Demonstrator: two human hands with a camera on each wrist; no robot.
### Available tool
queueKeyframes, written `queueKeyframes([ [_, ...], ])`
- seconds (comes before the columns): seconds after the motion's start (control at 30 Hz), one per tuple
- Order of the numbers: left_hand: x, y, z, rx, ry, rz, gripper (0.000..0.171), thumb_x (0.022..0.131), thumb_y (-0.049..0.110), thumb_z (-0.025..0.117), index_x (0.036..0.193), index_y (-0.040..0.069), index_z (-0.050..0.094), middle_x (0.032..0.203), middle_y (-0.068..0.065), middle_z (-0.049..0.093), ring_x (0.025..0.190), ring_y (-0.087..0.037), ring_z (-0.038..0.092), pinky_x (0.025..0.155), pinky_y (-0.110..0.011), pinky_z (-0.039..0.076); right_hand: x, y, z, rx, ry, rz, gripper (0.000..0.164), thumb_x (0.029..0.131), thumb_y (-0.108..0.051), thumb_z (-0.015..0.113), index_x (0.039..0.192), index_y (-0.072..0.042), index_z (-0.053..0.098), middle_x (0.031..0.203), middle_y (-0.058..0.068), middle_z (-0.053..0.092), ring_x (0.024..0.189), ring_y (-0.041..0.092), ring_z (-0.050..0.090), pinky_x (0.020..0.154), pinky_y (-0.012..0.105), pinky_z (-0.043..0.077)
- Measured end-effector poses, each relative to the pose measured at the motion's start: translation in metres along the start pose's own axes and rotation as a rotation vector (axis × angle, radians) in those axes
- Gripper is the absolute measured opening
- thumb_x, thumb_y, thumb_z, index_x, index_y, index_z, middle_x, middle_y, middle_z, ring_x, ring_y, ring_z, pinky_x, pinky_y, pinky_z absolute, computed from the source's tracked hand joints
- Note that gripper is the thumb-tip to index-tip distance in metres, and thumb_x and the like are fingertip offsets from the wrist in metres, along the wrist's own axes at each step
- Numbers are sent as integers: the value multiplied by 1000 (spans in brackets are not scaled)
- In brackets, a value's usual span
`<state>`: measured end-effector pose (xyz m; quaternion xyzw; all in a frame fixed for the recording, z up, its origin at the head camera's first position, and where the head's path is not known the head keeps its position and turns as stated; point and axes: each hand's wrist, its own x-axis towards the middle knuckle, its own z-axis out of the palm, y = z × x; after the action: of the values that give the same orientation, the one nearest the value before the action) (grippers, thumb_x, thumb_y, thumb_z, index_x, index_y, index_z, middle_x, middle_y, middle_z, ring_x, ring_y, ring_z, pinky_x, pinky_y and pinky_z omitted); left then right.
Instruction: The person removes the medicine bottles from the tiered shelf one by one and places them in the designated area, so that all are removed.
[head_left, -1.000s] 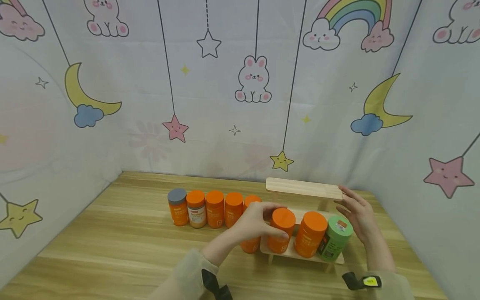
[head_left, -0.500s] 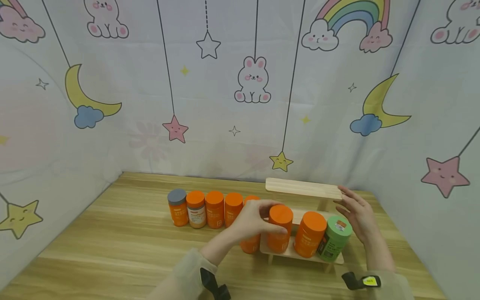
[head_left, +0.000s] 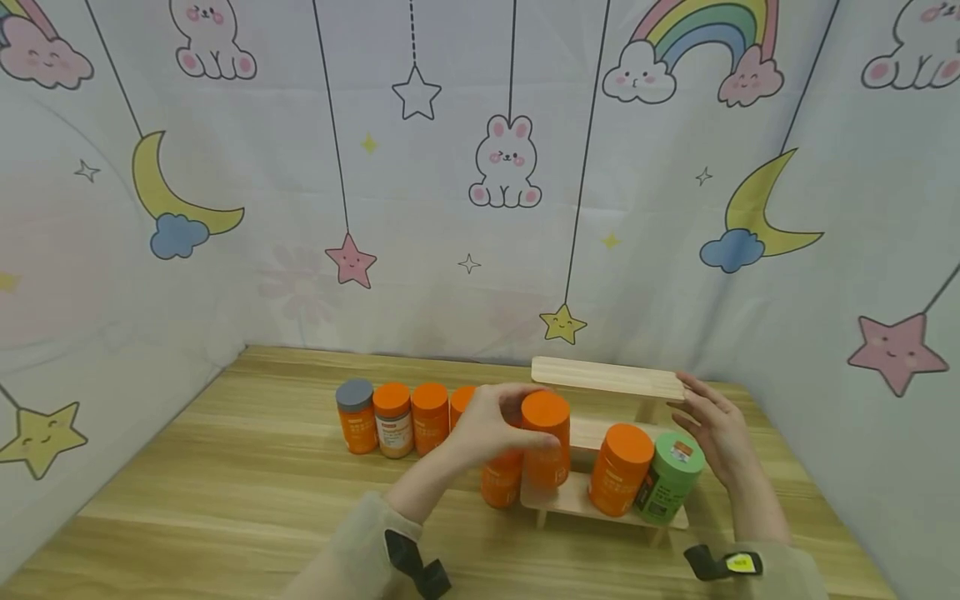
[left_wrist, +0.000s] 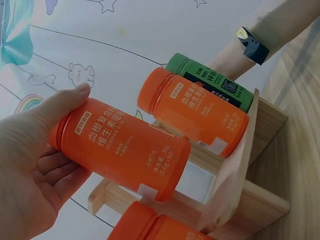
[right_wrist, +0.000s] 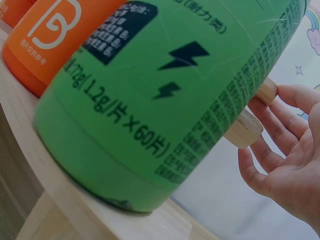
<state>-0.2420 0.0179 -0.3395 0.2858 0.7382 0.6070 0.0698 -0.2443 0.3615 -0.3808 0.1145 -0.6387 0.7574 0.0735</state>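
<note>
My left hand (head_left: pixel 487 429) grips an orange vitamin bottle (head_left: pixel 546 410), thumb on the near side and fingers behind. The bottle (left_wrist: pixel 132 152) hangs tilted over the left end of the lower shelf (head_left: pixel 577 500) of a small wooden rack. Beside that spot, on the same shelf, stand another orange bottle (head_left: pixel 621 471) and a green bottle (head_left: pixel 675 475). My right hand (head_left: pixel 716 429) holds the right end of the rack's upper board (head_left: pixel 607 377). In the right wrist view its fingers curve about the wooden ends (right_wrist: pixel 245 129), behind the green bottle (right_wrist: pixel 150 100).
To the rack's left runs a row of several bottles on the wood-grain table (head_left: pixel 225 483), among them one with a grey lid (head_left: pixel 355 396) and one with a pale label (head_left: pixel 394 429). One orange bottle (head_left: pixel 501 483) stands right by the rack's left end. A printed cloth (head_left: pixel 420 183) hangs behind.
My left hand has raised the orange bottle from the lower shelf and drawn it a little leftward. The right hand has stayed at the upper board's end.
</note>
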Motion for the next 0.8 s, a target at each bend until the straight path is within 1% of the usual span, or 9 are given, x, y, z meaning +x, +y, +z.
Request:
queueKeyframes([
  [0.13,-1,2,-8,-19,7,-1,57,77,14,83,130,8,62,119,-9,70,105,-18,68,90,-29,56,-1,0,1,1,6,7,33,104,-12,45,126,-25,66,113,-15,65,96,2,64,83,20,52],
  [0.47,-7,9,-27,-63,26,57,59,79,8,81,133,2,59,122,-16,68,105,-21,69,90,-30,56,-6,0,2,-17,6,3,32,104,-13,46,129,-25,64,115,-16,64,97,1,63,84,19,52],
  [0.6,-10,13,-36,-63,54,58,58,78,6,81,132,3,59,121,-17,68,104,-22,69,90,-31,56,-6,0,2,-21,6,-1,33,104,-13,45,129,-25,64,116,-16,63,96,1,63,84,19,52],
  [0.8,-16,15,-54,-52,90,48,57,79,9,81,132,5,60,122,-15,68,105,-22,69,90,-32,57,-7,-1,4,-26,10,-4,33,105,-12,44,129,-25,63,117,-16,62,96,1,63,84,19,52],
])
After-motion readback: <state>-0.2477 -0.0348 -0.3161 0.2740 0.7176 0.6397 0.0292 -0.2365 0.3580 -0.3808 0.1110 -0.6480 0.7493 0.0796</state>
